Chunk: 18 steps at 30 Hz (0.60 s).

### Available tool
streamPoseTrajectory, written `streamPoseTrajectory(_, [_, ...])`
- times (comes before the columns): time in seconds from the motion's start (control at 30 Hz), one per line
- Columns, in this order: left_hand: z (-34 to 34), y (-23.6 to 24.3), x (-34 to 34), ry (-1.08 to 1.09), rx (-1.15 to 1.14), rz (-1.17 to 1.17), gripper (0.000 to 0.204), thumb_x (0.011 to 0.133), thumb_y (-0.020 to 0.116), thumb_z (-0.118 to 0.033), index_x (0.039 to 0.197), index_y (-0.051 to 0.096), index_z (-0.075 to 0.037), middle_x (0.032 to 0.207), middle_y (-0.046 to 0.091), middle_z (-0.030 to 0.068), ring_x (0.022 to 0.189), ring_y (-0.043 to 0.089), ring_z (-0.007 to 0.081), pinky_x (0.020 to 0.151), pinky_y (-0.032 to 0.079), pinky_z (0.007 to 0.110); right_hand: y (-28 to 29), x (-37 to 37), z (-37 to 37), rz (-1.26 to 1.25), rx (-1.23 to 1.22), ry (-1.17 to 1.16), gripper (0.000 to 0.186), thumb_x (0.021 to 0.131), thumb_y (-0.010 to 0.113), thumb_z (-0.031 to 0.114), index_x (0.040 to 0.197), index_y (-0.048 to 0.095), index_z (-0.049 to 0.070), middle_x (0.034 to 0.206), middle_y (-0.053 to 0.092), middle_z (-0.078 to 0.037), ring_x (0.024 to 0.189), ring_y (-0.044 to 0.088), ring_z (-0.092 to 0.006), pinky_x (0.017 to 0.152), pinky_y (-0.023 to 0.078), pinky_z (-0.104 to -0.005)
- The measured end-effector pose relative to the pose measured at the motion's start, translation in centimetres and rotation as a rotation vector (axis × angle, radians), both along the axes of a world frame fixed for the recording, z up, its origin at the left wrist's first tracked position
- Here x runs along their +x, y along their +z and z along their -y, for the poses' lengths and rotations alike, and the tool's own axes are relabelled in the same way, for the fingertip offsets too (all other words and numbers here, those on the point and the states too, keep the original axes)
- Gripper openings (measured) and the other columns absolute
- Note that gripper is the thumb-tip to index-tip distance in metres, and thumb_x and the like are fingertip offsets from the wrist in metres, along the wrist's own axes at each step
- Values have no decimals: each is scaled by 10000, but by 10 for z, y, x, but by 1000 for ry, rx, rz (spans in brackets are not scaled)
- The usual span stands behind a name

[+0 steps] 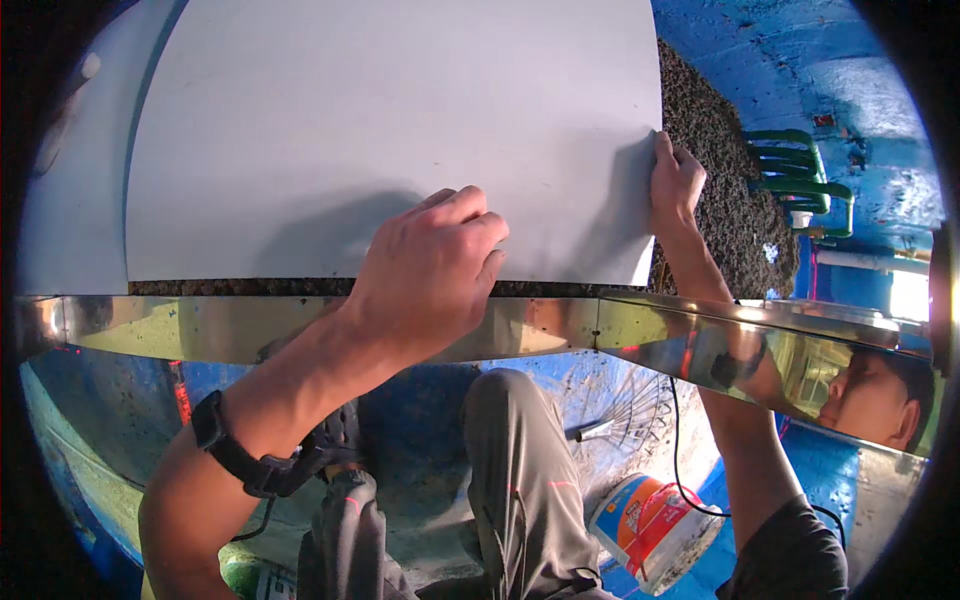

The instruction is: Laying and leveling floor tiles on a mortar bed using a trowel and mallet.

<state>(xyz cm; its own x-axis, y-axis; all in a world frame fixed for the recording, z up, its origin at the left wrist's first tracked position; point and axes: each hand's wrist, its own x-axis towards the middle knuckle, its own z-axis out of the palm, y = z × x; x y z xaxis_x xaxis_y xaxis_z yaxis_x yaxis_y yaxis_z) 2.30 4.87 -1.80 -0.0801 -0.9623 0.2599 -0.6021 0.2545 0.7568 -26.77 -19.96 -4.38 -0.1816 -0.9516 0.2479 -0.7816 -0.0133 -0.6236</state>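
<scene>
A large white sheet (380,130) lies flat over a dark speckled stone surface (725,200). My left hand (430,270) rests on the sheet's near edge, its fingers curled down on the sheet. A black strap is around that wrist. My right hand (675,180) grips the sheet's right edge near its lower corner, fingers pointing up along the edge. Both hands are in contact with the sheet.
A shiny metal strip (560,325) runs along the near edge of the stone, mirroring the room. Below are my grey trousers (520,470), a white plastic bucket (655,530), a black cable (680,460), a wire fan grille (630,410) and blue floor. Green pipes (805,180) stand at right.
</scene>
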Motion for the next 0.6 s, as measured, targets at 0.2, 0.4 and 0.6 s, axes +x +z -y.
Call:
streamPoseTrajectory(0.2, [0,-1,1,-1,-7,5,141,905,676,-117,991,684,-6,962,628,151,892,659,369,782,536,465,3,1,-3,-53,-16,-3,514,958,700,423,830,731,-74,697,681,-134,658,616,-215,699,518,-415])
streamPoseTrajectory(0.4, [0,-1,1,0,-21,-7,144,904,675,-118,991,683,-4,956,626,156,889,657,375,782,535,468,3,-1,0,-80,8,3,514,960,693,426,844,729,-73,692,675,-136,652,608,-218,694,512,-420])
streamPoseTrajectory(0.6, [0,0,1,0,-9,6,145,908,673,-123,994,684,-6,956,627,156,877,659,380,774,536,470,4,2,-3,-20,6,-6,498,969,690,419,877,741,-68,745,695,-146,682,621,-219,711,516,-417])
